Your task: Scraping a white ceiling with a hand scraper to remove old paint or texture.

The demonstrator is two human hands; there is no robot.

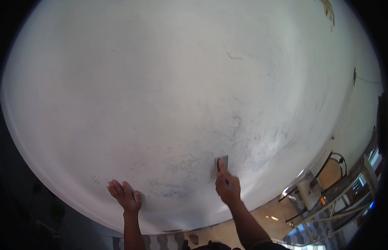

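Observation:
A large white wall [160,83] fills most of the head view, with grey smudges and scratches across its lower middle. My right hand [228,187] is closed round the handle of a putty knife [225,161], whose flat metal blade lies against the wall by the grey marks. The knife's handle is mostly hidden by my fingers. To the left and a little lower, my left hand [125,196] rests on the wall with its fingers stretched out and nothing in it.
At the lower right stand a chair [330,171] with a tan back and a metal-framed structure [327,216]. Tan floor [223,234] shows below the wall's bottom edge. A peeled brownish patch [328,11] marks the wall at the upper right, and a dark fitting [355,75] sits below it.

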